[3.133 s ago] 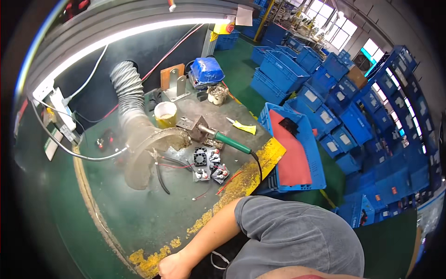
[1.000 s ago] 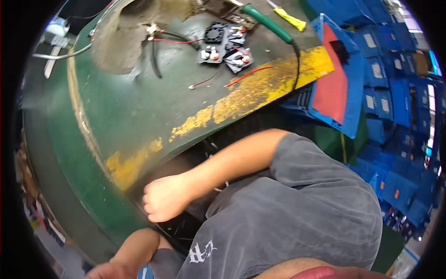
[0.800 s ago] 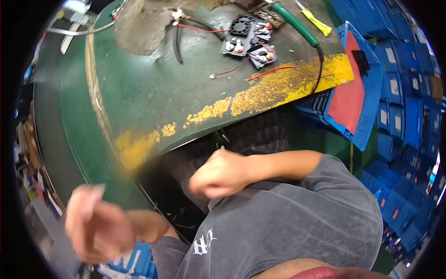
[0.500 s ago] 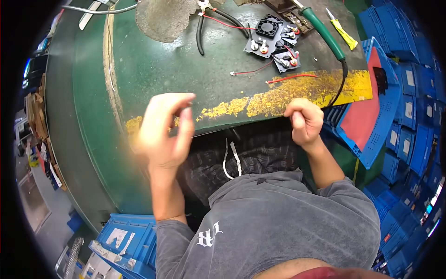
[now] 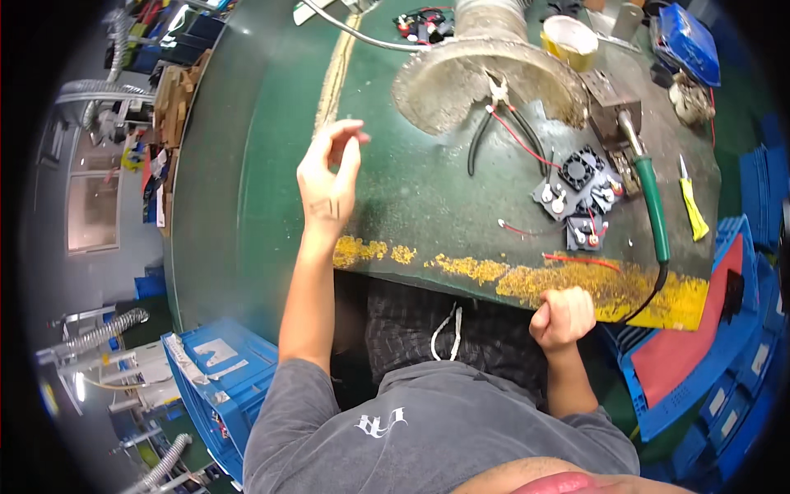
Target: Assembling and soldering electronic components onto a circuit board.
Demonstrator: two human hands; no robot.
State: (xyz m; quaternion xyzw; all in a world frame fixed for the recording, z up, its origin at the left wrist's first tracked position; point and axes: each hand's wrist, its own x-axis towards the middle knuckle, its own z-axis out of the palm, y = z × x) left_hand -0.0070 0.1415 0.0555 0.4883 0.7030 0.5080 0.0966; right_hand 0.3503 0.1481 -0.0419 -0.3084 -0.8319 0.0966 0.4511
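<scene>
My left hand (image 5: 327,174) hovers over the left part of the green worktop (image 5: 276,156). Its fingers curve toward the thumb with a gap between them, and I see nothing held. At the front edge, my right hand (image 5: 564,318) is closed in a fist; whatever is inside, if anything, is hidden. Just beyond it lies a piece of red tubing or wire (image 5: 581,262). Farther back are small black fans (image 5: 578,170) with wires, grouped on dark plates. Pliers (image 5: 539,138) with black handles rest left of them, under the rim of a grey hood (image 5: 424,103).
A green-handled soldering iron (image 5: 651,206) trails its cord over the front edge. Right of it lies a yellow-handled blade (image 5: 693,210). A tape roll (image 5: 569,41) stands at the back. Blue crates flank me, one at lower left (image 5: 226,350), one with a red sheet (image 5: 683,329).
My view has swung left and up, so the bench appears lower and farther right. My left hand has moved away from the front edge, deeper over the worktop. The right hand stays closed.
</scene>
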